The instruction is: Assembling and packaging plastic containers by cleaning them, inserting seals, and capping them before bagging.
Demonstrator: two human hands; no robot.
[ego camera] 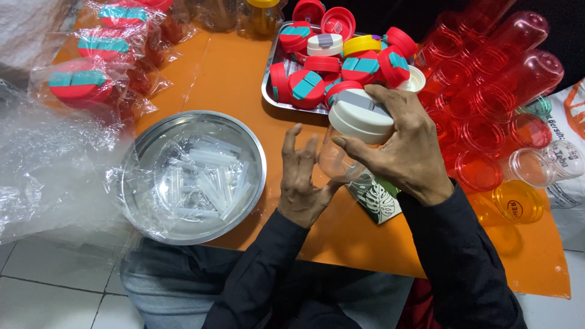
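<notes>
Right hand (407, 149) curled in a closed grip; left hand (303, 183) open, fingers raised.

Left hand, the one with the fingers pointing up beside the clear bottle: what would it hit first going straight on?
Probably the metal tray of red and teal lids; depth is unclear.

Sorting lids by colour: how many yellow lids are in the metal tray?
1: a yellow lid at the back of the metal tray, among red ones. Others may be hidden underneath.
</notes>
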